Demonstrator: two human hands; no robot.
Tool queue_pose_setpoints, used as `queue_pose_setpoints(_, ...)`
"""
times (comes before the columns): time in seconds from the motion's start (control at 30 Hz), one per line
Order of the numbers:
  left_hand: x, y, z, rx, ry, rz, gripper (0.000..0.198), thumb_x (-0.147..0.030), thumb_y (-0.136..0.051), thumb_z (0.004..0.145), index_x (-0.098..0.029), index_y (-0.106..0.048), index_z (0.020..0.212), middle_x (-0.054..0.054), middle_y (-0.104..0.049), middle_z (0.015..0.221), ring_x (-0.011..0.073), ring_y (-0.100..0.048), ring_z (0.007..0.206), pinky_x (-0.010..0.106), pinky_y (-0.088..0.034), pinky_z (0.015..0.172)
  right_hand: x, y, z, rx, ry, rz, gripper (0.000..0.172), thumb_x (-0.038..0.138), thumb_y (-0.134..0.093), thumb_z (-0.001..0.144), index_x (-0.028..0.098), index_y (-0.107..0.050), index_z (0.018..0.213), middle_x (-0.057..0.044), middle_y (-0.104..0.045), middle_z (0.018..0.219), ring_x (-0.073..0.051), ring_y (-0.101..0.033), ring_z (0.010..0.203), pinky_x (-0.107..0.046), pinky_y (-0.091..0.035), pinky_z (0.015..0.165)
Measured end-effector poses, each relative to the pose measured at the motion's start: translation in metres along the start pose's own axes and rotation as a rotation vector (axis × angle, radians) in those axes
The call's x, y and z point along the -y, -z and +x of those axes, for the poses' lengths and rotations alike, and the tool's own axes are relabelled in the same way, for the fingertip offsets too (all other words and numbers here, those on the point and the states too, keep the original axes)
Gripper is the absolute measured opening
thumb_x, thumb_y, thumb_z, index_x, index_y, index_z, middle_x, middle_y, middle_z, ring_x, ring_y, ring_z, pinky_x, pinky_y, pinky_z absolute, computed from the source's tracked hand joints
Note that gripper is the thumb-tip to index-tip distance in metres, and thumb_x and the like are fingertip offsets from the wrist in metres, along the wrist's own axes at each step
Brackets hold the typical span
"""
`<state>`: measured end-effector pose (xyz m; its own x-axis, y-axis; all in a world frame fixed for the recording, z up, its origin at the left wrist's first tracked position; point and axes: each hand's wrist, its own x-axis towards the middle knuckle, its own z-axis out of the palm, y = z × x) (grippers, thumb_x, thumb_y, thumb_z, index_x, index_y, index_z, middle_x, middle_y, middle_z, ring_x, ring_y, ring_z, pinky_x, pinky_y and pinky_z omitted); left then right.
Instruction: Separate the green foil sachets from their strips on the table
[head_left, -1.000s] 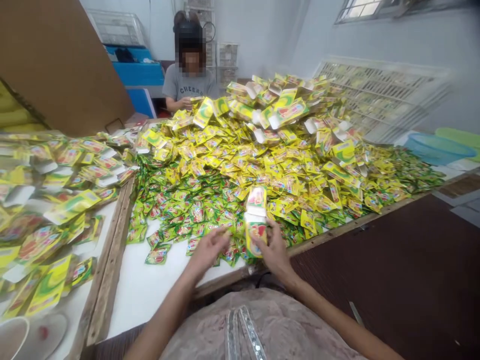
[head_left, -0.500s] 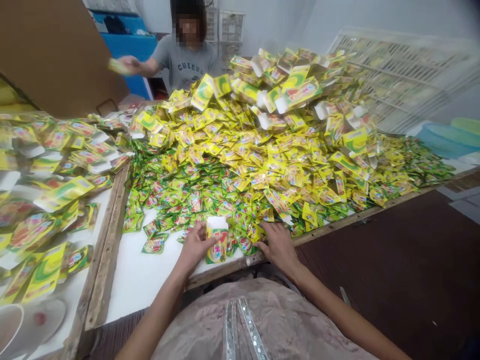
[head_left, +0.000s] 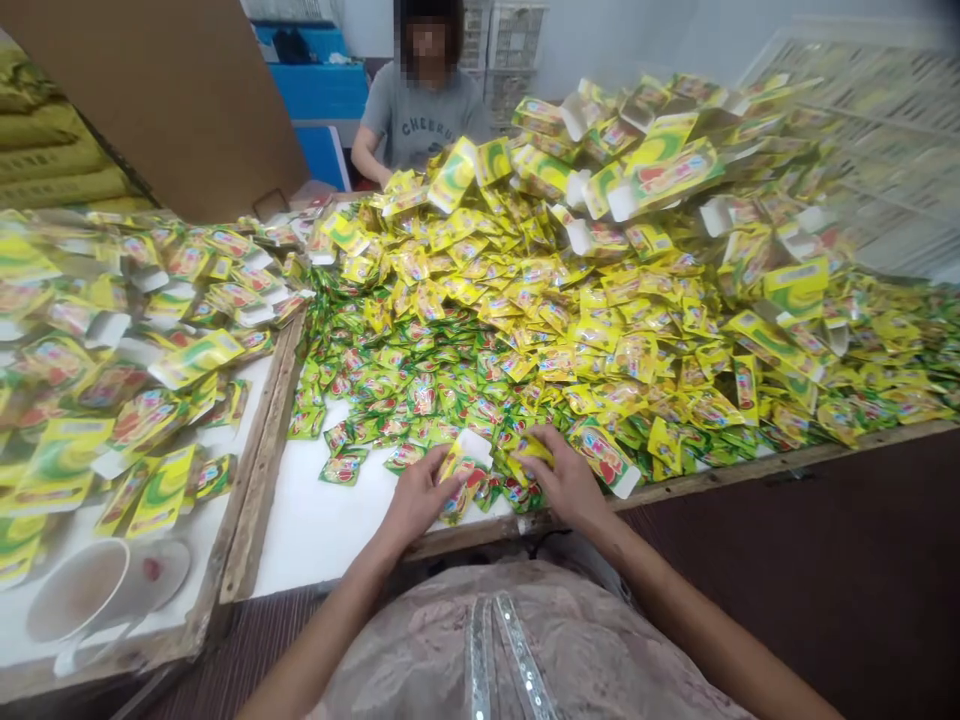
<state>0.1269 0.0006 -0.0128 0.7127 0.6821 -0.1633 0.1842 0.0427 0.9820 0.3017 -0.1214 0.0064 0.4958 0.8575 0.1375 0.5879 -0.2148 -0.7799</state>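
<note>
My left hand (head_left: pixel 421 498) is closed on a small yellow-green box (head_left: pixel 465 474) whose white flap stands open at the top. Just right of it, my right hand (head_left: pixel 568 480) pinches a yellow sachet (head_left: pixel 531 456) above the near edge of the pile. Green sachets (head_left: pixel 420 392) lie beyond both hands, with a heap of yellow sachets (head_left: pixel 480 265) behind them. Beside my right hand rests another box (head_left: pixel 602 455), its white end toward me.
Wooden rims (head_left: pixel 259 490) border the white tabletop. On the left table are scattered boxes (head_left: pixel 196 358) and a white mug (head_left: pixel 79 595). Across the heap a person (head_left: pixel 427 110) sits. More boxes (head_left: pixel 667 175) top the pile; a white rack (head_left: pixel 892 140) stands right.
My right hand has risen off the pile's edge with a yellow sachet between its fingers. The box in my left hand has tilted. The person's outstretched arm has come down; the view has shifted left.
</note>
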Motion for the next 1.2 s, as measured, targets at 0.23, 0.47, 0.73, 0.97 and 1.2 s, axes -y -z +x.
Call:
queue_pose_setpoints(0.23, -0.009, 0.012, -0.004, 0.082, 0.021, -0.048, 0.028, -0.038, -0.065, 0.073, -0.019, -0.068, 0.093, 0.003, -0.070, 0.088, 0.0217, -0.061, 0.085, 0.028, -0.046, 0.075, 0.030, -0.002, 0.042, 0.351, 0.095, 0.086, 0.013, 0.030, -0.060, 0.076, 0.018, -0.063, 0.078, -0.001, -0.063, 0.076, -0.016, -0.057, 0.074, -0.025, -0.040, 0.067)
queue_pose_setpoints(0.47, -0.007, 0.019, -0.011, 0.140, 0.129, -0.159, 0.032, -0.034, -0.073, 0.066, -0.018, -0.069, 0.093, -0.001, -0.069, 0.069, 0.0179, -0.062, 0.067, 0.025, -0.046, 0.065, 0.040, -0.021, 0.050, 0.513, 0.109, -0.200, 0.025, 0.016, -0.068, 0.064, 0.020, -0.061, 0.087, 0.005, -0.054, 0.064, -0.012, -0.046, 0.062, -0.021, -0.028, 0.055)
queue_pose_setpoints(0.73, 0.001, 0.024, -0.009, 0.018, 0.227, -0.404, 0.050, -0.031, -0.076, 0.063, -0.017, -0.060, 0.108, 0.003, -0.072, 0.080, 0.0172, -0.066, 0.069, 0.028, -0.049, 0.070, 0.030, -0.013, 0.061, 0.217, 0.079, -0.097, 0.025, 0.024, -0.055, 0.081, 0.018, -0.052, 0.105, -0.002, -0.061, 0.084, -0.014, -0.055, 0.070, -0.025, -0.040, 0.063)
queue_pose_setpoints(0.97, 0.004, 0.030, -0.010, -0.164, 0.238, -0.445, 0.052, -0.032, -0.078, 0.060, -0.018, -0.061, 0.106, 0.002, -0.073, 0.080, 0.0169, -0.067, 0.067, 0.027, -0.050, 0.065, 0.019, -0.035, 0.057, 0.193, 0.220, -0.612, 0.020, 0.022, -0.070, 0.069, 0.018, -0.058, 0.085, -0.008, -0.062, 0.085, -0.023, -0.050, 0.084, -0.031, -0.038, 0.071)
queue_pose_setpoints(1.2, 0.006, 0.031, -0.009, -0.228, 0.205, -0.395, 0.047, -0.035, -0.078, 0.058, -0.015, -0.064, 0.098, 0.001, -0.071, 0.073, 0.0172, -0.066, 0.066, 0.026, -0.050, 0.063, 0.025, -0.036, 0.062, 0.077, -0.030, 0.197, 0.032, 0.044, -0.059, 0.075, 0.021, -0.041, 0.064, 0.004, -0.040, 0.059, -0.012, -0.039, 0.055, -0.025, -0.032, 0.053)
